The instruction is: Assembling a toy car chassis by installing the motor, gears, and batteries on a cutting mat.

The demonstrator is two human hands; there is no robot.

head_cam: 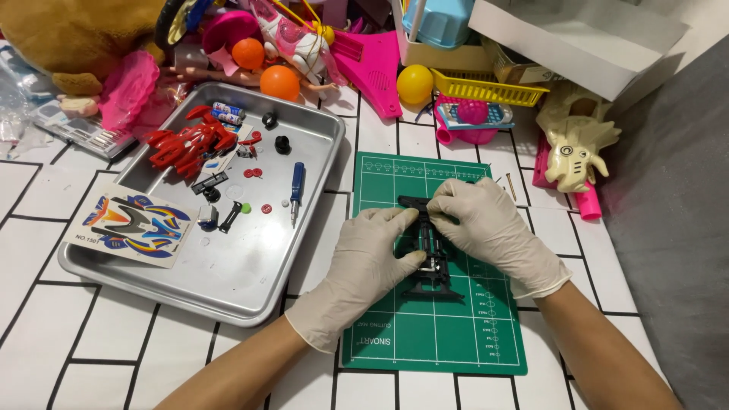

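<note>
Forearms come up from the bottom edge, both hands gloved. Going left to right: metal tray (250,292) with a red car shell (186,144) and blue screwdriver (297,190), then left hand (364,266) and right hand (490,228) both pinching the black chassis (433,262) on the green cutting mat (433,334).

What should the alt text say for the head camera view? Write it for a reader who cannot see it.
Two gloved hands, left hand and right hand, hold a black toy car frame on a green cutting mat. To the left, a metal tray holds a red car shell, a blue screwdriver and small parts; toys crowd the table's far edge.
</note>
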